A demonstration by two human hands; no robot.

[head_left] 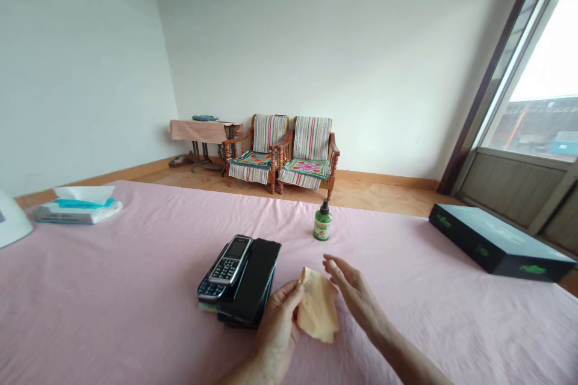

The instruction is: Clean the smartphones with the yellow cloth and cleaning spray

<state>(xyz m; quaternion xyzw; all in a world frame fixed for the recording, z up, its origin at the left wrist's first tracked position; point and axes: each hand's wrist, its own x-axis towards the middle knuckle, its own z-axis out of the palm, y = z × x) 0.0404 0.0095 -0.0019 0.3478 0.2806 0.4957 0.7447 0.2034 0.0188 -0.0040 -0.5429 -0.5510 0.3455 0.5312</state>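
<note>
A small yellow cleaning cloth [317,307] hangs from my left hand [280,319], which pinches its upper left corner between thumb and fingers. My right hand [350,289] is just right of the cloth, its fingers stretched out and holding nothing. Left of my hands lies a pile of mobile phones: a silver-and-black keypad phone [231,260] rests on top at the left, beside a flat black smartphone [257,280]. Beyond the cloth stands a green spray bottle [323,222] with a black nozzle, upright and touched by neither hand.
A pink sheet [149,289] covers the surface in front of me. A tissue pack [81,210] lies at the far left, near a white rounded object [13,222]. On the right sits a black box [497,246]. Two wooden chairs [311,150] stand against the wall.
</note>
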